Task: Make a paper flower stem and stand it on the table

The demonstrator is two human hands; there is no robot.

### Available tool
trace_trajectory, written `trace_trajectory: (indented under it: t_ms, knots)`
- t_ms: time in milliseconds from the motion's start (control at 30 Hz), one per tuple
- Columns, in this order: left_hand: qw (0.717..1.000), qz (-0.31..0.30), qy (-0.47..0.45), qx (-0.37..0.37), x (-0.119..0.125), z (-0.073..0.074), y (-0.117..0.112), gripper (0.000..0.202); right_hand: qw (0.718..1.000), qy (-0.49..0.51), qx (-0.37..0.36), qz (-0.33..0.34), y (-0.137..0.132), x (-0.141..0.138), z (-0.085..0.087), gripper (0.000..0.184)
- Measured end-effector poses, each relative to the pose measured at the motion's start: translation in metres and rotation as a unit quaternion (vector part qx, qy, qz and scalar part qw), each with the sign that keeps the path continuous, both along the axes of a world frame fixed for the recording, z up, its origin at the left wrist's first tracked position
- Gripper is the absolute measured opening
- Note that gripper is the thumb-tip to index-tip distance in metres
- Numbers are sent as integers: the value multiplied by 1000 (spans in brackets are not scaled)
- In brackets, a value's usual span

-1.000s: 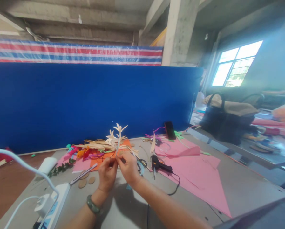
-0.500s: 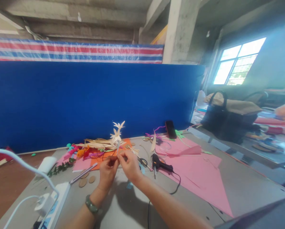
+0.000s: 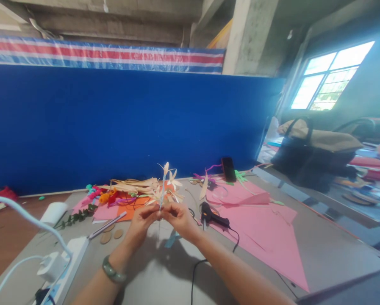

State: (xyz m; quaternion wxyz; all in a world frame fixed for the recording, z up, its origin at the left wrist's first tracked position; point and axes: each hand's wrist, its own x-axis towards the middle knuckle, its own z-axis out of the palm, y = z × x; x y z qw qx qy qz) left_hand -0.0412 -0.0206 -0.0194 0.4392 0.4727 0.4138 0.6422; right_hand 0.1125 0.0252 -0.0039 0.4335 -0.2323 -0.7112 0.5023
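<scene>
Upright in front of me stands a craft flower [image 3: 174, 180] with pale, pointed, husk-like petals and a bud at the top. Its thin light-blue stem [image 3: 163, 189] runs down between my fingertips, and a fine wire end hangs below them. My left hand [image 3: 139, 225], with a green bangle on its wrist, is closed in a pinch on the stem. Right beside it, my right hand [image 3: 181, 221] pinches the same stem, the fingertips of both hands nearly touching. A light-blue strip [image 3: 171, 240] lies on the table below my right hand.
A black glue gun [image 3: 214, 218] and its cord lie right of my hands, by pink sheets [image 3: 259, 228]. Behind are dried husks [image 3: 132, 185] and a phone [image 3: 228, 169]. On the left are wooden discs [image 3: 106, 237], a pen [image 3: 107, 225] and a power strip [image 3: 67, 271].
The flower has turned in my fingers, so its blossoms now face away to the right and more stem shows. My hands have come level, and the view has tilted slightly down.
</scene>
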Motion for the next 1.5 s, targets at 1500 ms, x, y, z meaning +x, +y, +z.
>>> trace_trajectory:
  t_ms: [1500]
  knots:
    - [988, -95, -32, -114, -4, 18, 28, 31, 979, 12, -182, 95, 44, 7, -20, 41]
